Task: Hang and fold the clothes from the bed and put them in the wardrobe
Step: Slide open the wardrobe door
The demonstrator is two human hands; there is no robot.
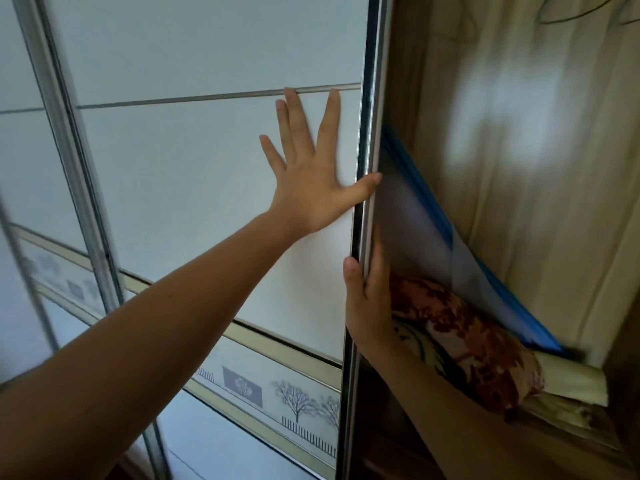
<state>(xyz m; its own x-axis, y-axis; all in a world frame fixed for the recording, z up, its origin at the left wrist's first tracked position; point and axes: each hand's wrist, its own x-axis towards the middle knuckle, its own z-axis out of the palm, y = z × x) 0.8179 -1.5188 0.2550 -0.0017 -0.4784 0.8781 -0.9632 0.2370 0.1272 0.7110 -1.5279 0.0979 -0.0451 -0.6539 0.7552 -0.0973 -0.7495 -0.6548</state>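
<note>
A white sliding wardrobe door [207, 161] with metal strips fills the left and middle of the head view. My left hand [311, 174] presses flat on it with fingers spread, the thumb on the door's metal edge [363, 133]. Lower down, my right hand [363, 299] grips that same edge, thumb in front and fingers behind. To the right, the wardrobe's wooden inside [519, 168] shows through the gap. No clothes from the bed are in view.
Inside the wardrobe, a clear storage bag with blue trim [433, 230] leans over a red-brown patterned folded blanket [467, 341] and pale folded bedding [571, 382]. A second door panel [24, 168] lies at the far left.
</note>
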